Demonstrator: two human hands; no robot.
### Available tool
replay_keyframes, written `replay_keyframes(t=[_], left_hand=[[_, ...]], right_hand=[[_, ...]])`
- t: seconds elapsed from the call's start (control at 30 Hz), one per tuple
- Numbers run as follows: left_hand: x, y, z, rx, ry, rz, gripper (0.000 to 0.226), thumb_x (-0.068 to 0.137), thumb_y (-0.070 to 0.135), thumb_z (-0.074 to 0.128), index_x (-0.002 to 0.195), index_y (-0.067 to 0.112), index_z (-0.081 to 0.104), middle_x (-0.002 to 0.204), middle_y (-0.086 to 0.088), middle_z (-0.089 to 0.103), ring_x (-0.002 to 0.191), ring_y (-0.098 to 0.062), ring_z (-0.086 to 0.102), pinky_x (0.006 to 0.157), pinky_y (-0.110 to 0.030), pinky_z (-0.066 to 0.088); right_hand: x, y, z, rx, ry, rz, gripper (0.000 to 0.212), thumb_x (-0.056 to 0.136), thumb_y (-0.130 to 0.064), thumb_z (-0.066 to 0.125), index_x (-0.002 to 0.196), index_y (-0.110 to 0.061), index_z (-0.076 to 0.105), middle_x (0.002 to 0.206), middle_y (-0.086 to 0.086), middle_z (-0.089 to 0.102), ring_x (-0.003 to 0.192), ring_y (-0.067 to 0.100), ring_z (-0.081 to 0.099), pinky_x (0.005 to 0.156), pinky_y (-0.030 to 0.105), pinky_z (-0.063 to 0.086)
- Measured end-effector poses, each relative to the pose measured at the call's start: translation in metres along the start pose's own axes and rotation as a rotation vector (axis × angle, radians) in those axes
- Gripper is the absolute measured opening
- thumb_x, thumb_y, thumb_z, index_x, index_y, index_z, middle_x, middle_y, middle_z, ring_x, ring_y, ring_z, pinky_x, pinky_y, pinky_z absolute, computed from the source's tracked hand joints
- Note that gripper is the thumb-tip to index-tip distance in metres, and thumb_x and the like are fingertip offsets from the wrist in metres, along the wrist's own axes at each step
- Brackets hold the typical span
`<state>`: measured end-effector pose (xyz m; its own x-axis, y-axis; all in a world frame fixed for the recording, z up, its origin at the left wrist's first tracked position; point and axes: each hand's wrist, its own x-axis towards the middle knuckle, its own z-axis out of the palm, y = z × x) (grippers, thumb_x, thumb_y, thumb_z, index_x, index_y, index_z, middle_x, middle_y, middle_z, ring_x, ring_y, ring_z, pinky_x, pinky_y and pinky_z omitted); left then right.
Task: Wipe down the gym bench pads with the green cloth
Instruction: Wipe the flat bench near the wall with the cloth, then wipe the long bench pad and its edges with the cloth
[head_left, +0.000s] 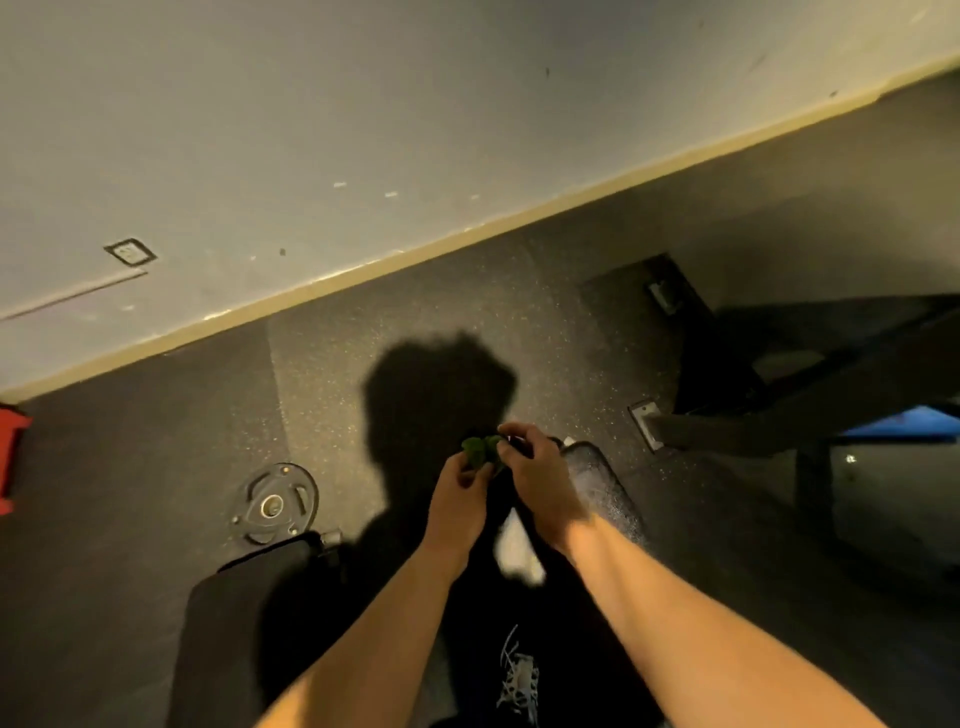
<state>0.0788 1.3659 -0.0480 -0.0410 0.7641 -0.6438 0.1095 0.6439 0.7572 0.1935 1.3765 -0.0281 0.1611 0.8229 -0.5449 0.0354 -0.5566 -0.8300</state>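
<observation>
Dark speckled rubber flooring (415, 322) runs up to a pale wall (363, 130) with a cream skirting strip; light is dim and yellowish, and my own shadow falls on the floor just beyond my hands. Both hands are raised together in front of me. My left hand (460, 501) has its fingers curled round the bunched green cloth (480, 451), which sits at my fingertips, held above the floor and touching no pad. My right hand (540, 480) is just beside the left, its fingers bent and pinching the cloth's near edge together with something dark that I cannot make out. One gym bench pad (249, 613), black, lies below and to the left of my left forearm; a second padded piece (602, 488), dusty-looking with pale specks, lies just right of my right hand. Beyond the left pad a weight plate (274, 503) lies flat on the floor. Dark frame members (779, 410) stand well to the right. Judgement: wiping is not under way at this instant; the cloth is being gathered or refolded in hand. Neither pad shows clear sign of being finished, and the right one appears to need attention. Remaining: bring the cloth down onto each pad and wipe.
</observation>
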Motion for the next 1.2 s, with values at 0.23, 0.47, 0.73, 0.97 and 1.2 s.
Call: replay_keyframes(t=[0.23, 0.47, 0.73, 0.97, 1.2], left_hand=[[-0.157, 0.046, -0.027, -0.193, 0.119, 0.08, 0.013, 0.099, 0.025, 0.056, 0.112, 0.025, 0.06, 0.104, -0.01, 0.072, 0.095, -0.03, 0.071, 0.087, -0.053, 0.059], [-0.274, 0.064, -0.079, -0.203, 0.119, 0.397, 0.008, 0.08, 0.015, 0.055, 0.073, 0.016, 0.059, 0.073, -0.012, 0.049, 0.072, -0.026, 0.044, 0.067, -0.049, 0.043], [-0.328, 0.083, -0.188, -0.102, 0.177, 0.655, 0.014, 0.083, 0.002, 0.051, 0.075, 0.001, 0.063, 0.081, -0.007, 0.065, 0.075, -0.02, 0.059, 0.072, -0.03, 0.047], [-0.305, 0.081, -0.313, -0.308, 0.508, 0.359, 0.023, 0.096, 0.014, 0.063, 0.118, 0.021, 0.058, 0.102, 0.008, 0.063, 0.103, -0.013, 0.062, 0.074, -0.015, 0.044], [-0.276, 0.1, -0.43, -0.142, 0.682, 0.373, 0.028, 0.1, 0.016, 0.059, 0.123, 0.027, 0.047, 0.106, 0.021, 0.053, 0.11, -0.006, 0.051, 0.073, 0.0, 0.035]], right_hand=[[-0.139, -0.061, -0.007, 0.086, -0.06, 0.008, 0.02, 0.102, -0.016, 0.049, 0.107, -0.026, 0.065, 0.108, 0.004, 0.068, 0.101, 0.022, 0.066, 0.092, 0.041, 0.056], [-0.249, -0.09, 0.012, 0.008, -0.141, -0.148, 0.034, 0.089, 0.002, 0.05, 0.093, -0.025, 0.07, 0.109, 0.007, 0.07, 0.102, 0.025, 0.066, 0.092, 0.037, 0.052], [-0.276, -0.126, 0.097, -0.018, -0.262, -0.108, 0.033, 0.094, 0.001, 0.046, 0.098, -0.023, 0.068, 0.106, 0.014, 0.069, 0.087, 0.024, 0.059, 0.078, 0.036, 0.047], [-0.251, -0.181, 0.216, -0.059, -0.43, 0.032, 0.026, 0.103, -0.01, 0.041, 0.116, -0.018, 0.062, 0.106, 0.009, 0.067, 0.091, 0.022, 0.063, 0.081, 0.036, 0.053], [-0.229, -0.234, 0.343, -0.002, -0.7, 0.151, 0.034, 0.101, -0.014, 0.049, 0.129, -0.03, 0.06, 0.113, 0.001, 0.062, 0.095, 0.018, 0.058, 0.077, 0.037, 0.048]])
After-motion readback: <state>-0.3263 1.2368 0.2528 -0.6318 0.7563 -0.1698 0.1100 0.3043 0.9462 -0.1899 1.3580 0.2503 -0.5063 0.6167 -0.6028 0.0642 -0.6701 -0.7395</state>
